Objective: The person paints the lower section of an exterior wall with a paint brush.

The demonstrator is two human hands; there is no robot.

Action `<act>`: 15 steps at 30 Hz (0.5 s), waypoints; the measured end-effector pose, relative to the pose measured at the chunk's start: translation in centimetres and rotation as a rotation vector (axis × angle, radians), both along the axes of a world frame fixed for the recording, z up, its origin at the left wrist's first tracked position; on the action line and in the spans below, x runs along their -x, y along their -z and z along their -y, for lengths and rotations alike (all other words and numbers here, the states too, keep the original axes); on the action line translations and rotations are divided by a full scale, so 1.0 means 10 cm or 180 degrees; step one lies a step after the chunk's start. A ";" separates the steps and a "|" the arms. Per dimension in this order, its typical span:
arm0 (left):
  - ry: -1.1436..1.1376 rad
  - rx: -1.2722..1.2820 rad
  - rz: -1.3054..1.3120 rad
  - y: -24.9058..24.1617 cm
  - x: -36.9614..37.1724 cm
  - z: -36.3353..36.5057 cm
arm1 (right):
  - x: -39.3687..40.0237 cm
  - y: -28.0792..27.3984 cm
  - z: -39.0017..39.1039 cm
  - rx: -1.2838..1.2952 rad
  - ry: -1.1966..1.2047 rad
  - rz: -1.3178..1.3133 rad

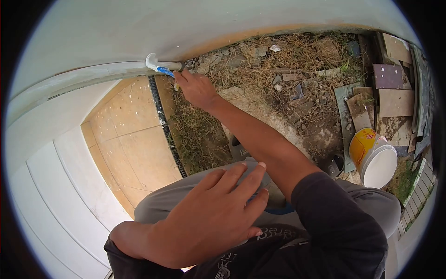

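My right hand [197, 89] reaches out to the far left with its fingers closed round the blue handle of a paintbrush [165, 71]. The brush's curved white head lies against a pale pipe [172, 65] that runs along the foot of the wall [139, 28]. Close to the camera, my left hand [211, 209] is held over my lap, back upward, with its fingers stretched out and nothing seen in it. Its palm is hidden.
A yellow and white bucket [380, 166] stands on the right, beside stacked boards and tiles [396, 103]. Dry grass and rubble [297, 69] cover the ground ahead. Paint-spotted tan floor tiles [134, 135] lie at left, next to white panelling [65, 186].
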State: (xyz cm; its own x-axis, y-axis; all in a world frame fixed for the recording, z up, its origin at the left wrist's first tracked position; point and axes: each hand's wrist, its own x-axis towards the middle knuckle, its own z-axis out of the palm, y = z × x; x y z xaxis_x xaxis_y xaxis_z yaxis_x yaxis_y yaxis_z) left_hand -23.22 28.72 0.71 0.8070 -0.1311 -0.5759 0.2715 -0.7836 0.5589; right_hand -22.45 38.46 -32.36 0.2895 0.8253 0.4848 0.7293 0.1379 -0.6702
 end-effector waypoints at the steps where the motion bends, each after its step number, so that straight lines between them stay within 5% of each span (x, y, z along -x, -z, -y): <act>1: 0.0002 0.0034 0.0004 0.01 0.01 0.00 | -0.03 0.06 0.00 -0.0025 -0.0043 0.0041; 9: 0.0046 -0.0046 -0.0050 -0.06 0.01 0.05 | -0.61 0.53 0.04 0.0735 0.0055 0.0107; 15: 0.0090 -0.0056 0.0022 -0.13 -0.06 0.10 | -1.43 0.33 0.79 0.0861 0.0717 0.0109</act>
